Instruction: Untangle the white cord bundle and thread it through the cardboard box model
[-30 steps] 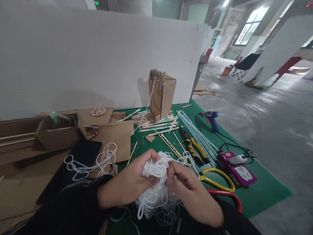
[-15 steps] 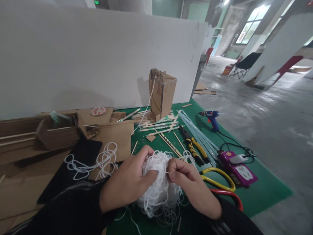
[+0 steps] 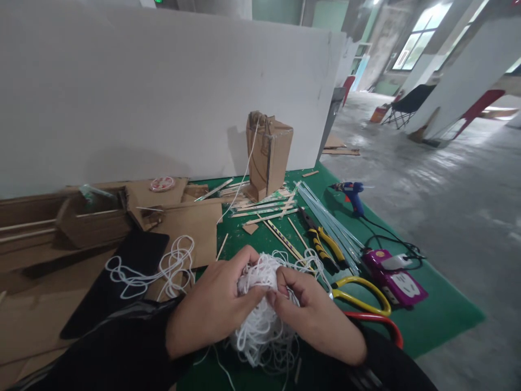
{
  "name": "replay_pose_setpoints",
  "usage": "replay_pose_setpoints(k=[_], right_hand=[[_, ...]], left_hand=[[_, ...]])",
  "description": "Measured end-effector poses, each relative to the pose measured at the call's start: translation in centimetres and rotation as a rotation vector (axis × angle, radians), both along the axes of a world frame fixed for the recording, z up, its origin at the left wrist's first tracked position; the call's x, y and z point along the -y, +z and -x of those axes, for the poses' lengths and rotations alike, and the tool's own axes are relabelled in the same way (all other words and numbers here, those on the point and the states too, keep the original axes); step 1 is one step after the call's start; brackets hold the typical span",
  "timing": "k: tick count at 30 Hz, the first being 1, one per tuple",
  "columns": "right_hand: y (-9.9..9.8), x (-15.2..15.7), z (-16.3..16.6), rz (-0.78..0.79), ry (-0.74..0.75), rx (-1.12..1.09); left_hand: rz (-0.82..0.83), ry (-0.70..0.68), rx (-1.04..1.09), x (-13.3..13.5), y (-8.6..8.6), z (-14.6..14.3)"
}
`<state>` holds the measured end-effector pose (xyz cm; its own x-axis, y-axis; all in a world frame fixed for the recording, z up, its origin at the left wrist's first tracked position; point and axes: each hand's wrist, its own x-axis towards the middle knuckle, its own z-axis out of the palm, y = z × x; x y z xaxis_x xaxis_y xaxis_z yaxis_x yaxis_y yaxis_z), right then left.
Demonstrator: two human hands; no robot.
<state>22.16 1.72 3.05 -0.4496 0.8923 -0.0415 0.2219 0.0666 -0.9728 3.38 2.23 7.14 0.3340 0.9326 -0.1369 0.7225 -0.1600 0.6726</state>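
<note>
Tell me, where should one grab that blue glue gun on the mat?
Probably by its handle, coming from the right. The blue glue gun stands on the green mat with its nozzle pointing left and the handle slanting down toward the black cord, so that side keeps fingers off the tip.

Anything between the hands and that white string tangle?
Nothing visible. The left hand and right hand both grip the white string tangle directly, fingers pressed into its top. The yellow-handled scissors lie off to the right, not in between.
</note>
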Motion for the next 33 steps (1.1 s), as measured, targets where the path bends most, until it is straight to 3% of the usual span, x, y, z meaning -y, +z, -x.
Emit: replay_pose_setpoints(k=[6,12,18,24,33], right_hand=[[-0.2,0.3,-0.1,-0.03,0.014,-0.128],[-0.2,0.4,-0.1,0.032,-0.016,-0.192],[-0.2,0.0,-0.4,0.064,-0.042,-0.286],[-0.6,-0.2,-0.5,0.146,-0.06,-0.398],[-0.1,0.1,-0.7,-0.012,-0.083,-0.489]], left_hand=[[-0.015,0.067,-0.033,0.0,0.0,0.1],[-0.033,0.002,-0.095,0.2,0.9,0.1],[-0.125,0.009,-0.082,0.7,0.2,0.6],[-0.166,-0.302,0.152,0.0,-0.2,0.9],[-0.06,-0.066,0.039,-0.5,0.6,0.0]])
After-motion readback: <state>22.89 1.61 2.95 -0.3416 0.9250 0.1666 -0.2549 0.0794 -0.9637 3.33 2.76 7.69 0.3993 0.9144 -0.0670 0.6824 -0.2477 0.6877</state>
